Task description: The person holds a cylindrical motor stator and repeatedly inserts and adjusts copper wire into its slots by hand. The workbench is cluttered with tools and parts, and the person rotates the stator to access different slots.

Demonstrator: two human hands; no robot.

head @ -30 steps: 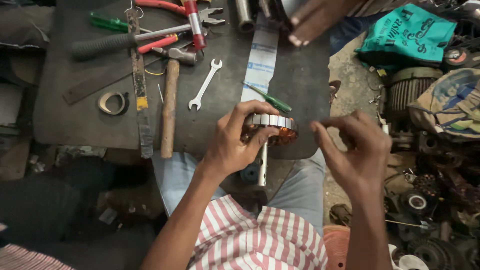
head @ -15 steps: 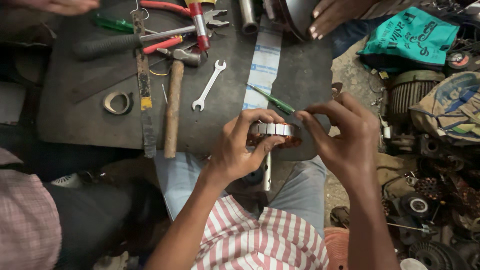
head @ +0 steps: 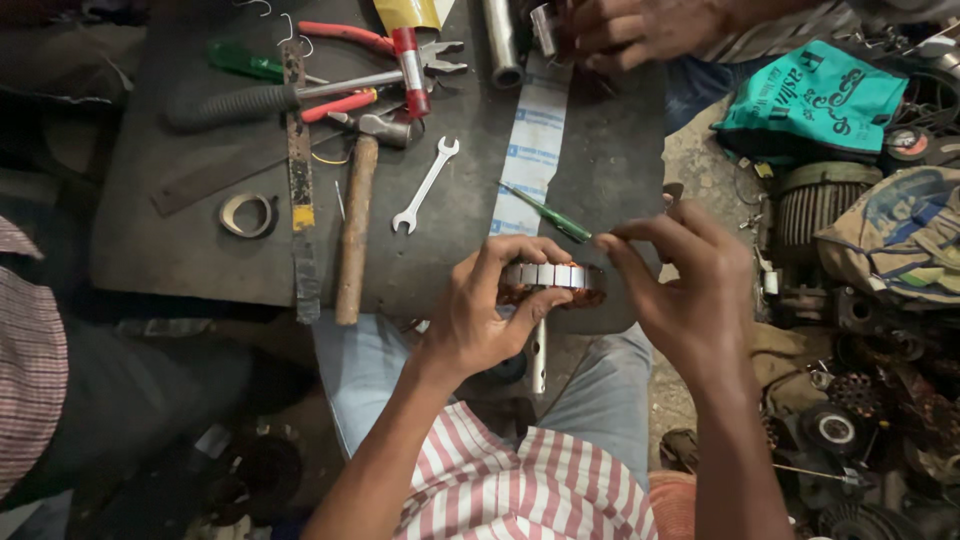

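Both my hands grip a ribbed metal ring (head: 552, 276) with copper windings at the near edge of the dark bench (head: 180, 250). Left hand (head: 490, 315) cups it; right hand (head: 690, 290) fingertips pinch its rim. Wooden-handled hammer (head: 352, 225) lies far left.

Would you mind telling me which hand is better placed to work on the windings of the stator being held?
Probably the right hand: its fingertips are pinched at the rim of the motor stator and look free to move. The left hand is wrapped around the stator, supporting it above the dark work board.
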